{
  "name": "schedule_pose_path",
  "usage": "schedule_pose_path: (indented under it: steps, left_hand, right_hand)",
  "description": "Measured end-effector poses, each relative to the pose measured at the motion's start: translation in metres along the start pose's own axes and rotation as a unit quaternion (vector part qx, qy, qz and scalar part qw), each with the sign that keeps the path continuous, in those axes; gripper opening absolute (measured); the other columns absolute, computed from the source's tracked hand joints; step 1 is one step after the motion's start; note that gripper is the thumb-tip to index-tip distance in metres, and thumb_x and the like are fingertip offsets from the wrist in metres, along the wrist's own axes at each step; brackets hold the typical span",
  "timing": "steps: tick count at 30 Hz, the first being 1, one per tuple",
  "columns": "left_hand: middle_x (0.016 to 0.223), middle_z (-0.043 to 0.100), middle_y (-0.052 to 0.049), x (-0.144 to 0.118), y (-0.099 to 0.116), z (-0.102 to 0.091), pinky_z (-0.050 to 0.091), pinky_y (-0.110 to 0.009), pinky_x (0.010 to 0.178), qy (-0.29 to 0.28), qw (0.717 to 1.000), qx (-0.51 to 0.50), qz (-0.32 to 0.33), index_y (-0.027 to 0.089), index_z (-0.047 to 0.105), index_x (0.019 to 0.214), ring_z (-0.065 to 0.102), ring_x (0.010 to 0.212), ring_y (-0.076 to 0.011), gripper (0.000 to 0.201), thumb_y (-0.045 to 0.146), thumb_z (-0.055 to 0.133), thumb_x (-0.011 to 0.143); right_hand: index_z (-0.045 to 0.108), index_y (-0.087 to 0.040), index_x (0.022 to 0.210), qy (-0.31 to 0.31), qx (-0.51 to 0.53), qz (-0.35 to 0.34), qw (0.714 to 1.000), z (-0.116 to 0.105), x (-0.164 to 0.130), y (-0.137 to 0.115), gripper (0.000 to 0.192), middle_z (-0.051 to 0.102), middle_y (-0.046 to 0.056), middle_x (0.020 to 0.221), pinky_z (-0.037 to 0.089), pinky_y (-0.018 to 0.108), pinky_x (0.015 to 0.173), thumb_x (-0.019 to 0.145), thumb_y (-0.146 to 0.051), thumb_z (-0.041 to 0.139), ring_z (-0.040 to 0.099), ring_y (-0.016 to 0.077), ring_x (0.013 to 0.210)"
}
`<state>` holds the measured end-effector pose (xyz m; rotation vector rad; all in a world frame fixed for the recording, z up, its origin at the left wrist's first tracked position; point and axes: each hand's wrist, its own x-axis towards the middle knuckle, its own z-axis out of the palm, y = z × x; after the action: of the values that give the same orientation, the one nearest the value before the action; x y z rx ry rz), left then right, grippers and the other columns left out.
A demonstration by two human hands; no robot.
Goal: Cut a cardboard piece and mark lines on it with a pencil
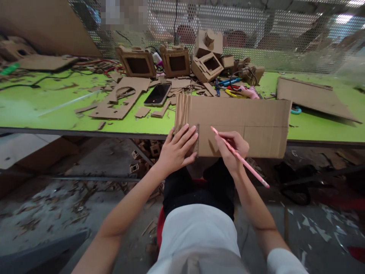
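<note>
A rectangular cardboard sheet (256, 110) rests partly on the green table and juts past its front edge. My left hand (180, 146) lies flat on the sheet's left part, fingers stretched out. Its fingertips press beside a narrow ruler (197, 133), mostly covered by the hand. In my right hand (232, 148) is a pink pencil (245, 163), gripped between thumb and fingers. The pencil's tip is over the sheet, a little right of the ruler. A straight horizontal line crosses the sheet's right half.
Behind the sheet are a phone (157, 94), a cardboard piece with a round cutout (121, 102), pink-handled scissors (249, 92) and scraps. Cardboard box frames (137, 62) stand along the mesh panel (285, 45). Another cardboard sheet (310, 97) lies at right. Scraps litter the floor.
</note>
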<state>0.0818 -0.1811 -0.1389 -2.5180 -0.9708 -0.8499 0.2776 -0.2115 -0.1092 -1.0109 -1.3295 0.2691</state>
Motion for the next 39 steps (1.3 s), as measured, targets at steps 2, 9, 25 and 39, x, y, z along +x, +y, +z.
schedule_pose_path:
  steps: [2,9,25,39]
  left_hand:
    - [0.149,0.042,-0.010,0.000,0.000,0.000,0.011,-0.044,0.119,0.002,1.000,-0.004,0.000,0.020,0.036,0.146,0.029,0.143,-0.0249,0.061,0.041,0.049,0.090]
    - [0.149,0.042,-0.008,0.002,0.001,-0.001,0.010,-0.043,0.119,-0.015,1.000,0.000,-0.015,0.021,0.040,0.144,0.030,0.142,-0.0242,0.058,0.044,0.046,0.091]
    - [0.147,0.045,-0.010,0.003,0.000,0.000,0.011,-0.043,0.119,0.013,1.000,0.002,0.002,0.017,0.041,0.142,0.033,0.141,-0.0249,0.058,0.042,0.047,0.091]
    - [0.148,0.043,-0.009,0.002,-0.002,0.001,0.013,-0.044,0.118,0.002,1.000,-0.012,-0.001,0.020,0.035,0.146,0.031,0.142,-0.0249,0.061,0.042,0.047,0.091]
  right_hand:
    - [0.068,-0.020,0.079,-0.018,0.007,0.008,1.000,0.009,0.008,-0.002,0.008,0.068,-0.001,0.068,0.049,0.021,0.053,0.078,-0.028,0.070,0.061,0.0107,0.056]
    - [0.071,-0.019,0.079,-0.081,-0.043,-0.004,0.996,0.019,0.016,0.000,0.008,0.071,0.001,0.070,0.052,0.021,0.059,0.081,-0.027,0.067,0.065,0.0116,0.061]
    - [0.067,-0.019,0.082,-0.078,-0.137,-0.062,0.986,0.025,0.012,-0.003,0.014,0.069,0.000,0.067,0.049,0.021,0.059,0.087,-0.028,0.059,0.064,0.0112,0.057]
    - [0.066,-0.019,0.085,-0.060,-0.184,-0.088,0.977,0.026,-0.001,-0.003,0.013,0.068,-0.001,0.068,0.048,0.021,0.060,0.089,-0.028,0.057,0.064,0.0111,0.059]
